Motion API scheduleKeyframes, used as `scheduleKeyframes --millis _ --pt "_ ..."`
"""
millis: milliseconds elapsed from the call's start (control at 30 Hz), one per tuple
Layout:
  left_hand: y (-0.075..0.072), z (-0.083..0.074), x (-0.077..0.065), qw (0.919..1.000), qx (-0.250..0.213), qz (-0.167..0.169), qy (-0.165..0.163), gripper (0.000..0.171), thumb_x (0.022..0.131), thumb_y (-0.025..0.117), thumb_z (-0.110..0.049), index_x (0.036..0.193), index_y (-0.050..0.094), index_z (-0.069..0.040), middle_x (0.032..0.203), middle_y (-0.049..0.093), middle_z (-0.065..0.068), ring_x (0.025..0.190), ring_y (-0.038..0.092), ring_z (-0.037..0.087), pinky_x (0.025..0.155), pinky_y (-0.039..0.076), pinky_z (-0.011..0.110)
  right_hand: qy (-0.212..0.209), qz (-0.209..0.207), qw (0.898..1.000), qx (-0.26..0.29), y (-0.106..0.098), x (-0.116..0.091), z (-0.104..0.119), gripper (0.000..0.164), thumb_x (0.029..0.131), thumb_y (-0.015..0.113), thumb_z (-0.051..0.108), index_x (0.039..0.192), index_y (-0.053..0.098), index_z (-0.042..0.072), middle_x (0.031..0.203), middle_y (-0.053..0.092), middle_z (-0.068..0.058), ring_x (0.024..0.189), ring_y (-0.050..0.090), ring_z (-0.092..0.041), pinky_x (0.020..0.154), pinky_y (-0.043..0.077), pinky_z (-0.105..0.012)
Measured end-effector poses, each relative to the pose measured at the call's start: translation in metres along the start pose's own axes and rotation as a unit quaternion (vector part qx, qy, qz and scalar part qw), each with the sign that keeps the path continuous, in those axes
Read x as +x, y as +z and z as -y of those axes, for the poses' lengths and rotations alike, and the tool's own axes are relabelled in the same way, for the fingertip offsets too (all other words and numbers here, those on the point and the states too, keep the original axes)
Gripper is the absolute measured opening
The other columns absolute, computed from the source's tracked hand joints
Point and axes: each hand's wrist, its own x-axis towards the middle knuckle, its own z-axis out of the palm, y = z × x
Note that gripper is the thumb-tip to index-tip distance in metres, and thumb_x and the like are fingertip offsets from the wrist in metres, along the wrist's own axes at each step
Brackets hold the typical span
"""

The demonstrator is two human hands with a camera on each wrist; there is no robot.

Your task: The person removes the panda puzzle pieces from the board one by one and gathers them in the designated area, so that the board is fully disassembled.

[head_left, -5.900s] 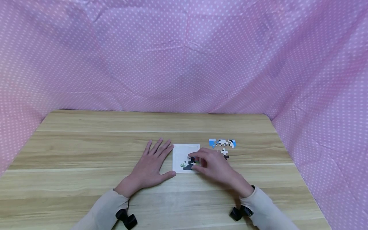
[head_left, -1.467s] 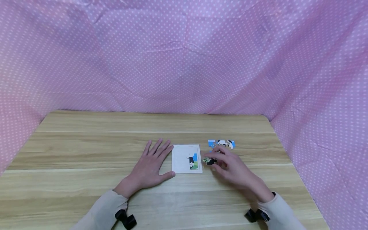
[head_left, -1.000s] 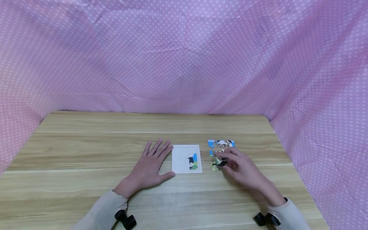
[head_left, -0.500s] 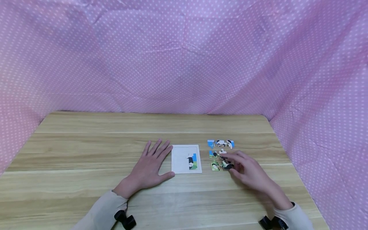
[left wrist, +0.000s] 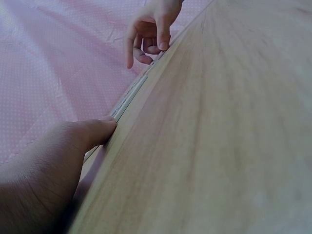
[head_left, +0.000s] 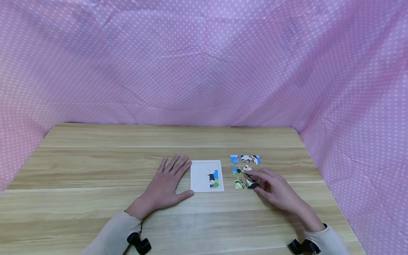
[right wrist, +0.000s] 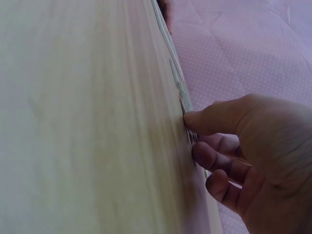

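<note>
My left hand [head_left: 165, 189] lies flat with fingers spread, its index fingertip and thumb tip at the left edge of a square white puzzle board [head_left: 199, 177]. A joined strip of panda picture [head_left: 214, 179] sits at the board's lower right. To the right, my right hand [head_left: 277, 189] pinches a black, white and green puzzle piece [head_left: 251, 184] low at the table between thumb and index finger. In the right wrist view the thumb [right wrist: 214, 117] is at the edge of the flat pieces. The index finger partly covers another piece [head_left: 247, 169].
Right of the board lie more puzzle pieces: a blue one [head_left: 234, 158], a panda face [head_left: 245, 158], a black-and-white one [head_left: 255, 159], and green ones [head_left: 237, 171] below. The wooden table [head_left: 95, 159] ends at a pink dotted cloth [head_left: 204, 71] behind.
Earlier my right hand was over the board, where dark pieces lay lower centre. It then carried a piece rightward and lowered it beside the loose pieces. My left hand stays put.
</note>
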Motion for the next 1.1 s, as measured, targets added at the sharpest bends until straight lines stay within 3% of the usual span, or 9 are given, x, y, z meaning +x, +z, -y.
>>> scheduleKeyframes --millis 433,667,967,1100 --pt "0.002 0.001 0.0 1.0 0.001 -0.002 0.002 0.101 0.098 0.065 -0.073 0.176 0.035 -0.016 0.184 0.027 0.006 0.172 0.015 0.036 0.137 -0.002 0.064 -0.011 0.004 1.0 0.02 0.0 0.001 0.002 0.071 0.082 0.089 -0.013 0.147 0.07 0.008 0.116 0.072 -0.001 0.082 0.058 0.001 0.066 0.056 -0.022" --pt "0.001 0.0 0.0 1.0 0.0 0.001 -0.001 0.101 0.098 0.066 -0.073 0.176 0.035 -0.015 0.184 0.027 0.006 0.172 0.014 0.036 0.137 -0.003 0.063 0.006 0.007 1.0 0.012 -0.002 0.002 0.006 0.072 0.086 0.088 -0.009 0.151 0.069 0.013 0.114 0.069 0.001 0.083 0.058 0.001 0.067 0.057 -0.023" --pt "0.001 0.001 0.0 1.0 -0.001 0.002 -0.002 0.102 0.098 0.066 -0.072 0.176 0.035 -0.015 0.184 0.027 0.006 0.172 0.013 0.035 0.137 -0.003 0.063 0.005 -0.034 0.999 0.015 -0.002 0.011 0.021 0.057 0.086 0.091 -0.002 0.14 0.075 0.009 0.109 0.074 0.0 0.079 0.06 0.001 0.064 0.058 -0.023" --pt "0.001 0.0 0.0 1.0 0.001 0.003 -0.002 0.102 0.098 0.065 -0.073 0.176 0.034 -0.015 0.184 0.027 0.006 0.172 0.013 0.035 0.137 -0.003 0.063 0.026 -0.04 0.999 0.015 0.001 0.018 0.034 0.049 0.087 0.093 0.004 0.134 0.078 0.007 0.109 0.076 -0.001 0.079 0.061 0.0 0.064 0.057 -0.023"
